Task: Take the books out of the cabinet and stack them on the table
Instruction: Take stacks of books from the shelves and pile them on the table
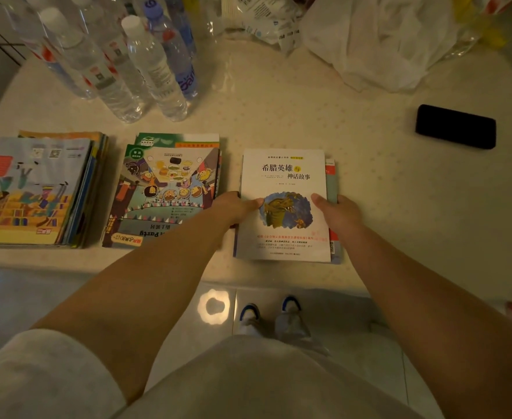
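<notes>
Both hands hold the white-covered book stack at the centre of the frame

The white book tops a small stack lying on the bench, just right of centre; the left hand grips its left edge with the thumb laid on the cover, and the right hand grips the right edge the same way, fingers curled round the sides. Left of it lies a second stack with a cartoon cover, and at the far left a third stack. Water bottles stand at upper left, a white plastic bag at upper right, a black phone at right
</notes>
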